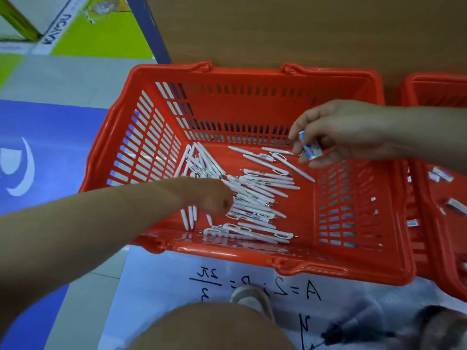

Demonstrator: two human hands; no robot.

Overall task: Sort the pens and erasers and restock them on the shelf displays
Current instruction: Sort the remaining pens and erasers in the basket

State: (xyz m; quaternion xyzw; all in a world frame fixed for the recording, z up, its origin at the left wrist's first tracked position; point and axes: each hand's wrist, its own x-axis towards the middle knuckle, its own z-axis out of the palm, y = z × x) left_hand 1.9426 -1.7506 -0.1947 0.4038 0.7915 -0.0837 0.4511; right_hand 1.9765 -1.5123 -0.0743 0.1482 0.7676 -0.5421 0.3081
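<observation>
- Reaching into the red basket [227, 72], the left hand [209, 198] lies on the heap of white pens [255, 198]; blur hides whether its fingers grip one.
- The right hand [348, 137] pinches a blue-and-white eraser [310, 149] above the same basket.
- Several erasers [441, 174] already lie in the second basket [434, 82]; I judge sorting nearly done, restocking not yet begun.
- The floor sheet [156, 286] shows handwriting, "A =" readable upside down.

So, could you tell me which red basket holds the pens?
The big central basket, pens heaped on its floor; the right-edge basket holds erasers.
</observation>
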